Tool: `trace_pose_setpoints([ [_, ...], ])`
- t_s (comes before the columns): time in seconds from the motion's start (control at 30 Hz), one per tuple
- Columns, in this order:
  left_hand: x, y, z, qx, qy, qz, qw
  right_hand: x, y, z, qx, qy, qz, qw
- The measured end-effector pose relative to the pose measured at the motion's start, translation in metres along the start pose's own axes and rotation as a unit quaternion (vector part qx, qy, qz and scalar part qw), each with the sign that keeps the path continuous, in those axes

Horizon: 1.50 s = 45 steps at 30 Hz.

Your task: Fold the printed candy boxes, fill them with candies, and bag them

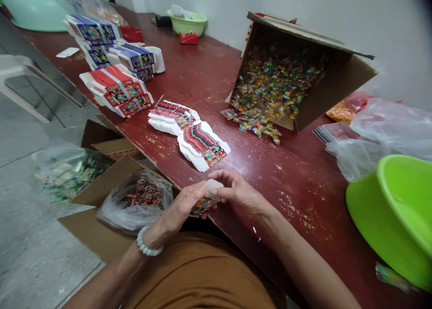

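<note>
At the table's front edge, my left hand (187, 203) is closed around a small printed carton (204, 204) with a colourful front and a white top flap. My right hand (241, 191) pinches the carton's white flap between thumb and fingers; some of its fingertips are hidden behind it. Just beyond my hands lie two fanned stacks of flat red-and-white cartons, a nearer stack (205, 144) and a farther stack (173, 117). A tipped cardboard box (337, 93) holds many small wrapped candies (270, 84), some spilling onto the table.
Banded red cartons (116, 90) and blue cartons (96, 36) stand at the left. A green basin (371, 201) and plastic bags (388, 124) sit at the right. Below the table edge, an open cardboard box (91, 228) holds a bag of small packets (145, 194).
</note>
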State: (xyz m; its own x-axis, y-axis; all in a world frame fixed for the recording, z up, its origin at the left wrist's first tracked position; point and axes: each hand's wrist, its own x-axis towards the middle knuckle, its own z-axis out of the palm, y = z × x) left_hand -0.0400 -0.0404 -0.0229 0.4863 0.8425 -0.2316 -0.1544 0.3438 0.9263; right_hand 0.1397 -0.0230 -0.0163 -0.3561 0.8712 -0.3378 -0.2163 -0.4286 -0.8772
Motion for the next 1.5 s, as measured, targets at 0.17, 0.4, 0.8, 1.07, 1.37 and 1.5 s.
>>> trace_pose_setpoints([
  [0.17,-0.001,-0.003,-0.002,-0.048,0.012,0.006,0.999,-0.005,-0.002,-0.004,0.097,-0.072,0.039,0.992],
  [0.4,0.002,-0.008,0.01,-0.138,0.064,0.001,0.988,-0.005,0.013,0.008,0.01,-0.039,-0.051,0.998],
  [0.8,0.006,0.002,0.009,-0.251,0.051,-0.082,0.963,-0.006,0.01,0.012,-0.171,0.03,-0.184,0.968],
  [1.07,0.006,-0.004,0.008,-0.211,0.039,-0.081,0.973,-0.004,0.004,0.01,-0.184,0.019,-0.179,0.966],
  [1.37,0.009,0.007,0.007,-0.248,0.083,-0.085,0.962,-0.019,0.011,0.018,-0.245,0.001,-0.268,0.932],
  [1.5,-0.002,0.012,-0.008,-0.167,0.147,-0.052,0.974,-0.004,0.014,0.007,-0.323,-0.041,-0.293,0.899],
])
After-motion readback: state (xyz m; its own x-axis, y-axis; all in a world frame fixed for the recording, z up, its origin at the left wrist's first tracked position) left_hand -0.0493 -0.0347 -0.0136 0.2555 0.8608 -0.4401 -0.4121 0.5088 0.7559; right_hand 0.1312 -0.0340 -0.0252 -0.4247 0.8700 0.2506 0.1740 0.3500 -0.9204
